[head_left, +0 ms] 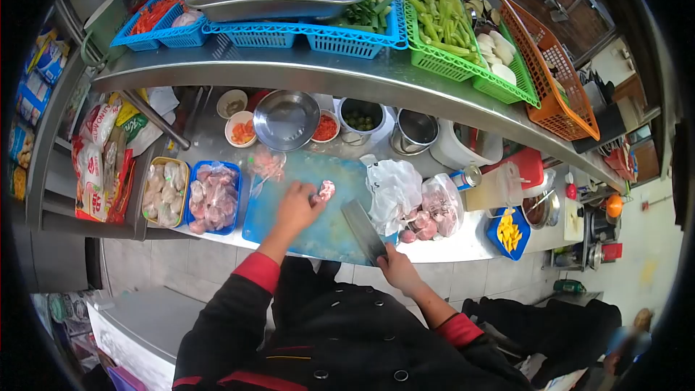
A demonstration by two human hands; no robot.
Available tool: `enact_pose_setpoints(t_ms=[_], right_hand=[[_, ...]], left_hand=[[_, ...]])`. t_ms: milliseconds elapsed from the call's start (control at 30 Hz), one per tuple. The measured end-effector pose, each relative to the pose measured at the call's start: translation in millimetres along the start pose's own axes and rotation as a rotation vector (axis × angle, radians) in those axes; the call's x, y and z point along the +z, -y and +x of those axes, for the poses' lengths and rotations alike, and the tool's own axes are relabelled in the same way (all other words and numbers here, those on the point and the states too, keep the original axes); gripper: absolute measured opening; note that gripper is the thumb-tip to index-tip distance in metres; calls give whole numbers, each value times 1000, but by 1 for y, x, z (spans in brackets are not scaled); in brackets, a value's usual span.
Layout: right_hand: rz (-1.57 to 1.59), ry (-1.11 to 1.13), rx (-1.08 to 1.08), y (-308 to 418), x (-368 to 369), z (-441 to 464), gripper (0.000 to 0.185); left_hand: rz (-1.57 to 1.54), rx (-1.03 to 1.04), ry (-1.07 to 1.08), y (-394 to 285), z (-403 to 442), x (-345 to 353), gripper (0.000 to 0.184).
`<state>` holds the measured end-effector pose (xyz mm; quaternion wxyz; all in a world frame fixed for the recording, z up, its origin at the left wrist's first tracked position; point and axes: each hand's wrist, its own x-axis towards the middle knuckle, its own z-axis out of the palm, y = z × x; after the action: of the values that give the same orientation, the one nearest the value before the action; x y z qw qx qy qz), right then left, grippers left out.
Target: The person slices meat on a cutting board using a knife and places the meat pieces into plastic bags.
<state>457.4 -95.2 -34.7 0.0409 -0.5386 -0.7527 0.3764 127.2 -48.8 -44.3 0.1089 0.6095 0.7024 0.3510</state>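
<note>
My right hand (398,271) grips the handle of a cleaver (362,229). Its broad blade lies slanted over a worn blue cutting board (289,219). On the board, the bent fingers of my left hand (298,207) close on the near end of a small piece of raw meat (328,189). A few centimetres separate the meat from the blade. At the board's far left corner lies a clear plastic bag (268,164) with something pinkish in it. To the right of the cleaver are a crumpled white plastic bag (393,192) and a bag of raw meat (439,206).
Trays of bagged meat, one blue (214,195) and one yellow (165,192), stand left. Behind the board sit a metal bowl (287,120) and several small containers. A steel shelf (304,71) with vegetable baskets overhangs the table. A blue bowl (509,234) holds yellow strips.
</note>
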Motion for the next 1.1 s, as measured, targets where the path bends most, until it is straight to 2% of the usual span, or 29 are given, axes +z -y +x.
enact_pose_setpoints(t_ms=[67,200,267,367,467,600,667,867,1100], right_hand=[[-14,0,7,1,-1,2,34],[-26,-19,14,0,4,3,33],[-24,-26,3,-4,9,4,33],[-23,-37,-9,-7,9,5,33],[-19,-31,-11,-4,9,6,33],[-75,-44,-21,8,1,7,31],[-71,-69,-53,12,6,7,30],[-73,-14,-75,63,0,7,26],[-135,86,-97,74,-17,-4,28]], left_hand=[[-71,-155,188,8,-15,17,21],[-183,-68,208,22,-40,16,23],[-239,-22,353,17,-50,5,27],[-357,-42,296,8,-57,4,30],[-251,12,302,22,-64,19,33],[-284,22,307,0,-62,-1,33],[-375,-82,269,-9,-60,-7,28],[-320,-35,227,1,-66,7,11],[-289,39,246,11,-69,2,11]])
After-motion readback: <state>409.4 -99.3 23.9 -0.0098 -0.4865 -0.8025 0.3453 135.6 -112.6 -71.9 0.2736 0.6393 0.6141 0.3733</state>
